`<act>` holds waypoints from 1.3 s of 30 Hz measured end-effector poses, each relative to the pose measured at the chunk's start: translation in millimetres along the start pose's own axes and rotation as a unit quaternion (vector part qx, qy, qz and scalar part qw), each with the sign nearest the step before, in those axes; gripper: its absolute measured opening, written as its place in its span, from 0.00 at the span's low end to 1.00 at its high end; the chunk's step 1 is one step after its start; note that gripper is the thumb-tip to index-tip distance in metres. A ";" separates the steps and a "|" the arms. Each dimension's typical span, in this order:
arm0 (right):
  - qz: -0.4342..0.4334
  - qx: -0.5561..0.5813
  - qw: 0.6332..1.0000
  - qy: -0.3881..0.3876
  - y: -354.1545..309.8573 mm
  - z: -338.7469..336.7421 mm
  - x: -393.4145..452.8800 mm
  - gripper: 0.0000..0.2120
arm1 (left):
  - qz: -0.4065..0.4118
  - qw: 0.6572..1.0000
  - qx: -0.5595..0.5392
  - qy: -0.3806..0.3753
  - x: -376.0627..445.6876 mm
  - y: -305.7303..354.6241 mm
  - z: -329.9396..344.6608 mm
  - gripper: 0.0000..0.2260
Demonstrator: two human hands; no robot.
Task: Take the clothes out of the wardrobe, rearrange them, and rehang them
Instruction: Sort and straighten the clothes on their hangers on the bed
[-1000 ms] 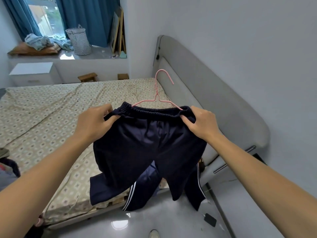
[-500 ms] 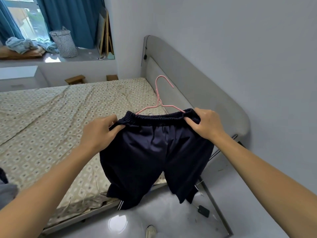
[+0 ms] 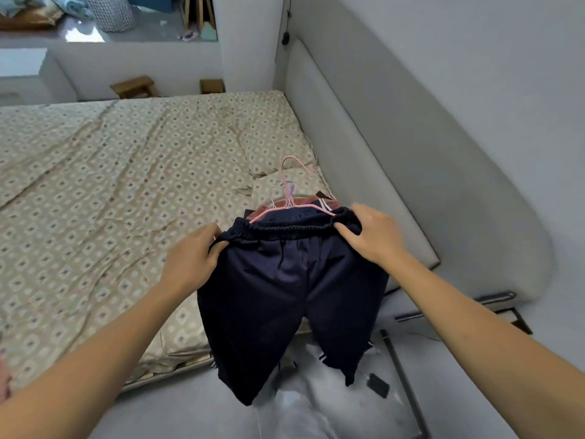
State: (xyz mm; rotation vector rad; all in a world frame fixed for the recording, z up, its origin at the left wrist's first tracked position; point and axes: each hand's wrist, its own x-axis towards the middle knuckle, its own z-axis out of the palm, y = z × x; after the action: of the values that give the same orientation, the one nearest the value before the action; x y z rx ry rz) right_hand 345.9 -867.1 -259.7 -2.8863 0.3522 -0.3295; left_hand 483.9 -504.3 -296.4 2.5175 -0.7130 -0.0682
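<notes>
Now | shorts point(image 3: 285, 299) waistband level, legs down | left hand point(image 3: 190, 261), right hand point(image 3: 373, 236) grip waistband ends

I see lots of free room over the bed point(image 3: 110, 191) on my left; the sheet lies flat there. On my right the grey headboard point(image 3: 395, 172) stands tall, and the wall point(image 3: 474, 58) is just behind it, so that side is blocked. Near the headboard, a small pile of clothes point(image 3: 319, 202) with hangers sits on the bed. The dark shorts point(image 3: 285, 299) hang down in front of me and hide part of the floor point(image 3: 196, 407).
</notes>
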 end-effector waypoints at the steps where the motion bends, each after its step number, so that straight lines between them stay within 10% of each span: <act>1: 0.004 -0.002 1.000 -0.018 12.6 20.8 17.3 0.16 | -0.016 1.000 0.001 -0.010 16.8 -6.3 18.9 0.05; 16: 0.034 -0.061 0.988 -0.140 129.8 265.4 230.9 0.18 | -0.142 0.987 0.019 -0.073 236.3 -105.1 232.2 0.09; 29: -0.097 -0.013 0.986 -0.136 -46.4 196.0 246.8 0.26 | -0.150 0.986 0.075 0.017 155.6 -114.4 68.8 0.20; 39: -0.229 0.033 0.966 -0.118 -288.6 137.9 156.4 0.34 | -0.244 0.956 0.133 0.097 -62.5 -191.3 -97.8 0.28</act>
State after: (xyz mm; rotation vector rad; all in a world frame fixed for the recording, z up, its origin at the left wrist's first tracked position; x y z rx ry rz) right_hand 588.5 -608.5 -292.1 -2.8678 -0.3668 -0.0607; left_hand 539.0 -288.1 -312.0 2.8512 -0.0072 0.1090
